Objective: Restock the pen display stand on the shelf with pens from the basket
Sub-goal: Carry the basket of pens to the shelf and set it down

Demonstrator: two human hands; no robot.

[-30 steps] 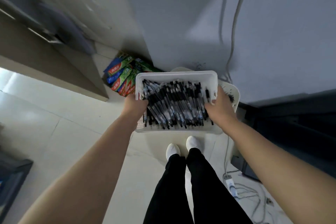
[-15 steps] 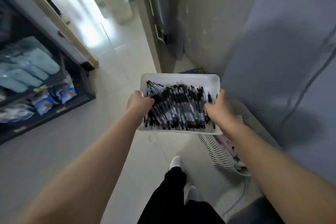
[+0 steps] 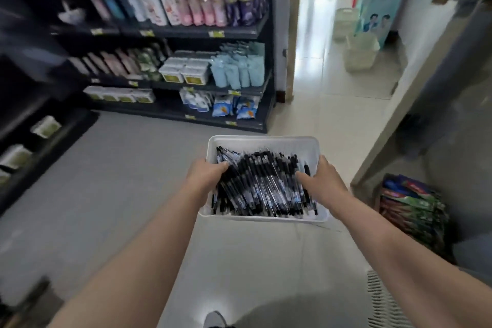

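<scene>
A white plastic basket (image 3: 266,142) is carried in front of me at waist height, above the floor. It holds a heap of several black and clear pens (image 3: 262,186). My left hand (image 3: 205,174) grips the basket's left rim, thumb lying over the pens. My right hand (image 3: 323,181) grips the right rim, thumb also reaching inside. No pen display stand shows in this view.
Dark store shelves (image 3: 170,34) with bottles, packets and tubs stand ahead and to the left. An open doorway (image 3: 319,48) with pale baskets beyond lies ahead right. A stack of coloured packets (image 3: 410,205) lies on the floor at right, and a white slatted crate (image 3: 383,301) sits at lower right.
I have turned left with the basket, away from the grey wall and corner. The store shelves and the doorway have come into view. Both hands keep their hold on the basket.
</scene>
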